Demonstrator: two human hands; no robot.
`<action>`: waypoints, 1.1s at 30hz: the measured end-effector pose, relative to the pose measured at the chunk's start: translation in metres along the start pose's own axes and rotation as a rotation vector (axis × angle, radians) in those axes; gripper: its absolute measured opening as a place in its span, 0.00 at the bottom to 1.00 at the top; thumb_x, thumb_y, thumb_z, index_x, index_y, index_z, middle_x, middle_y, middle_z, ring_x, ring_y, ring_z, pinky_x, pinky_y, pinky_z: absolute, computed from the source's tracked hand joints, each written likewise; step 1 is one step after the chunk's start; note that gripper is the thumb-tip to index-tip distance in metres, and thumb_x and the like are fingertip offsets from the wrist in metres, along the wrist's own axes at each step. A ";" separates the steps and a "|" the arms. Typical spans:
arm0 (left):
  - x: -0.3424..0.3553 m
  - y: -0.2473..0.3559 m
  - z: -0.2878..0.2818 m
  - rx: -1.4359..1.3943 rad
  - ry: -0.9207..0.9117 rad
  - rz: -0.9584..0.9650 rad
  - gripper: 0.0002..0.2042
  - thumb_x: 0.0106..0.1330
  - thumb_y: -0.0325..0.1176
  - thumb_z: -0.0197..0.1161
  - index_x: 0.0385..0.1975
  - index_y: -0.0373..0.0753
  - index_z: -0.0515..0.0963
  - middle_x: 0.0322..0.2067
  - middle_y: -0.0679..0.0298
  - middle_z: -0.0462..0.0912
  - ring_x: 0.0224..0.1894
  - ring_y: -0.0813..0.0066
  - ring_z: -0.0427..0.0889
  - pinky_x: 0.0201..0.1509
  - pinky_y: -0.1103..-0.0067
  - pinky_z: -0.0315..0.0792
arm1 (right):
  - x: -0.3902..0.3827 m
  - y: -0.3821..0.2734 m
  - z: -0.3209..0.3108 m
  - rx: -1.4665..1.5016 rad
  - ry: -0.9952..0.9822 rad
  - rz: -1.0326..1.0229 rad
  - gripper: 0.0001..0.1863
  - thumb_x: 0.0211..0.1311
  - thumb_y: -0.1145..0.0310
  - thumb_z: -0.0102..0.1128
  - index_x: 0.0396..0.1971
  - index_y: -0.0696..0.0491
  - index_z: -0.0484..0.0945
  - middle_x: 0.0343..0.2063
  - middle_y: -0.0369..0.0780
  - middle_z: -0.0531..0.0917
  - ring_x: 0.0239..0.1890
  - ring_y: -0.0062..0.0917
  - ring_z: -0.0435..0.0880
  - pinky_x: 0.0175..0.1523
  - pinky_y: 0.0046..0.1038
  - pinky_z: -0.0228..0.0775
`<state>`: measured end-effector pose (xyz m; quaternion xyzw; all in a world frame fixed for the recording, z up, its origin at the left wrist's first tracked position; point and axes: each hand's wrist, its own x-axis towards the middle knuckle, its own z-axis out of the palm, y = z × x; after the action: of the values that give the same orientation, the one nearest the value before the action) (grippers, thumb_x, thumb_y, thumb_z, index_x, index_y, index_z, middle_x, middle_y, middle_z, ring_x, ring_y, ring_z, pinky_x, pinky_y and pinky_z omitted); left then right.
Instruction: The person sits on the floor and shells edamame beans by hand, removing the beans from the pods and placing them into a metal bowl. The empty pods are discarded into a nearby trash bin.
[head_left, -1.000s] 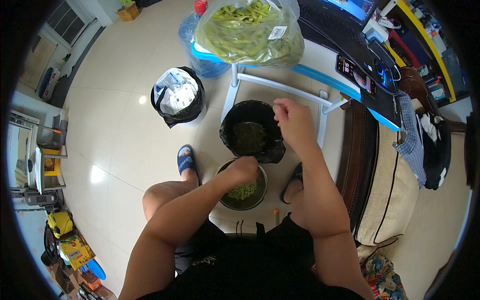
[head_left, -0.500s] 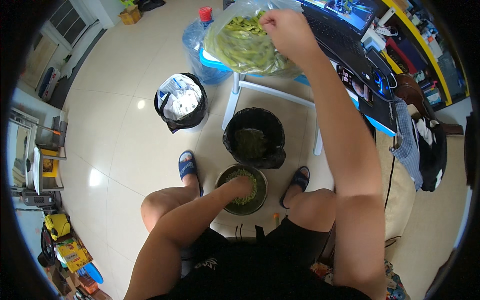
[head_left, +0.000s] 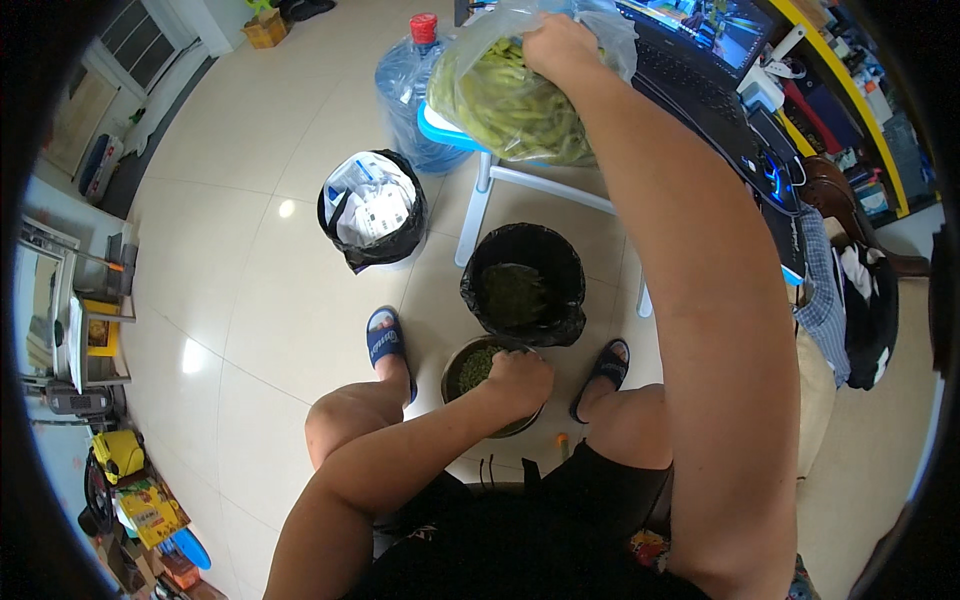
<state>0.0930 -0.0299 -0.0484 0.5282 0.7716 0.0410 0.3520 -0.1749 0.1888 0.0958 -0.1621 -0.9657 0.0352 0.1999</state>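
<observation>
Ok, clock dirs = 12 straight away from the person. Right hand (head_left: 560, 48) is way up at the mouth of a clear plastic bag (head_left: 585, 135) on the desk (head_left: 440, 128), fingers curled in. The green pods (head_left: 505, 100) in the bag sit at approx 7-8 o'clock from that hand, right up against its fingertips afaict. Can't tell if it's pinching a pod or just touching, tips are hidden.

Left hand (head_left: 522, 380) is down low over the metal bowl (head_left: 450, 402), covering its 3 o'clock side, knuckles up, fingers curled under. Can't tell if there's smth in it. The shelled green beans (head_left: 474, 370) in the bowl show at approx 9 o'clock from this hand, just beside it.

Bin w/ black liner (head_left: 558, 265) is at 12 from the left hand, near the bowl, w/ dark greenish stuff (head_left: 515, 293) at the bottom, too dim to ID. 2nd bin (head_left: 405, 238), also black-lined, is at 10 o'clock from that one, stuffed w/ white & blue packaging (head_left: 372, 205).

Up top, a big blue water jug (head_left: 402, 110) w/ a red cap is at 9 from the bag, laptop (head_left: 690, 55) at approx 3, screen on.

Feet are either side of the bowl btw: one blue slipper (head_left: 385, 340) at 10 o'clock, the other slipper (head_left: 610, 365) at 3. Small orange-tipped thing (head_left: 563, 442) at 4-5 from the bowl, mostly hidden, no clue what it is tbh.
</observation>
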 end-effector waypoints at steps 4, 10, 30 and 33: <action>0.005 -0.003 0.006 0.026 0.064 -0.009 0.12 0.58 0.32 0.55 0.39 0.35 0.76 0.39 0.54 0.80 0.40 0.55 0.81 0.40 0.64 0.75 | -0.001 -0.002 -0.013 0.027 0.024 0.047 0.16 0.54 0.62 0.51 0.36 0.54 0.81 0.39 0.50 0.81 0.44 0.42 0.80 0.48 0.38 0.71; 0.008 -0.016 -0.024 -0.214 0.332 -0.034 0.07 0.59 0.34 0.57 0.30 0.38 0.79 0.31 0.51 0.81 0.34 0.51 0.81 0.38 0.66 0.75 | -0.065 0.018 -0.081 0.036 0.161 -0.077 0.14 0.49 0.60 0.61 0.27 0.56 0.80 0.26 0.47 0.82 0.32 0.42 0.82 0.39 0.37 0.72; 0.022 -0.027 -0.084 -1.426 0.823 0.079 0.06 0.65 0.25 0.56 0.33 0.28 0.77 0.27 0.61 0.80 0.24 0.78 0.78 0.26 0.81 0.74 | -0.285 0.029 -0.018 1.051 -0.055 0.258 0.07 0.50 0.72 0.63 0.28 0.57 0.77 0.21 0.44 0.80 0.23 0.31 0.80 0.30 0.29 0.70; 0.024 -0.021 -0.084 -1.379 0.763 0.043 0.06 0.64 0.25 0.57 0.32 0.28 0.78 0.26 0.61 0.80 0.21 0.79 0.76 0.23 0.83 0.73 | -0.283 0.039 -0.025 1.110 -0.232 0.312 0.06 0.54 0.73 0.60 0.31 0.59 0.79 0.22 0.37 0.81 0.24 0.17 0.77 0.30 0.20 0.69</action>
<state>0.0222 0.0066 -0.0064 0.1549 0.6291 0.6957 0.3103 0.0922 0.1338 0.0081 -0.1684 -0.7830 0.5821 0.1404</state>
